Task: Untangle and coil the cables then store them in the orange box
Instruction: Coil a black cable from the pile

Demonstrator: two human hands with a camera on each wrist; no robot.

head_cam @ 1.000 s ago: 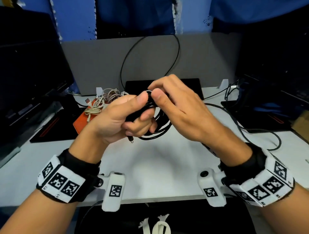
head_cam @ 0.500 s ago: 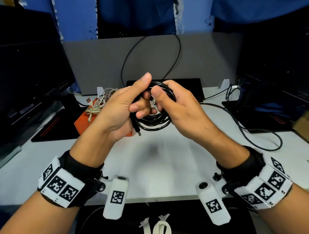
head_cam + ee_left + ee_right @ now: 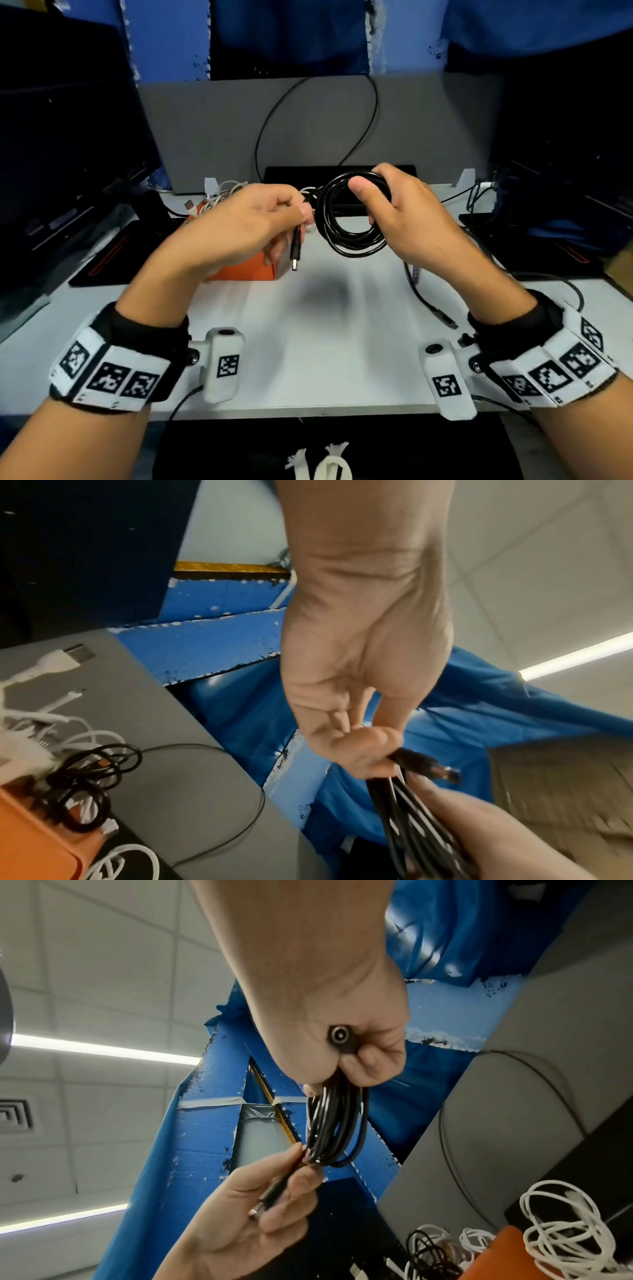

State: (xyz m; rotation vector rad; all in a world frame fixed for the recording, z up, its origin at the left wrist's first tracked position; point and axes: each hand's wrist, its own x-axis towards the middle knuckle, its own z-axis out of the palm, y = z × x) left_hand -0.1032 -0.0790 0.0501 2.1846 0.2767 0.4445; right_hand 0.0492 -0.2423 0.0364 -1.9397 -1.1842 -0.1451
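My right hand point(image 3: 373, 195) grips a coiled black cable point(image 3: 349, 236) above the white table; the coil point(image 3: 335, 1123) hangs below its curled fingers, with a round plug end point(image 3: 339, 1037) poking out of the fist. My left hand point(image 3: 294, 212) pinches the cable's free plug end point(image 3: 295, 250), which hangs down just left of the coil, and that plug point(image 3: 424, 764) sticks out past its fingertips. The orange box point(image 3: 250, 269) sits on the table under my left hand, largely hidden by it. A tangle of white cables point(image 3: 222, 192) and black cables point(image 3: 85, 783) lies on and behind the box.
A grey partition point(image 3: 308, 130) stands behind the table with a thin black wire point(image 3: 373, 113) looping up it. Dark monitors and laptops flank both sides. Another black cable point(image 3: 428, 301) runs over the table at the right. A dark flat device point(image 3: 339, 171) lies behind the hands.
The hands have drawn apart: the right now holds the coil alone, and the left has slid out to the free plug end. Before, both gripped the coil together.
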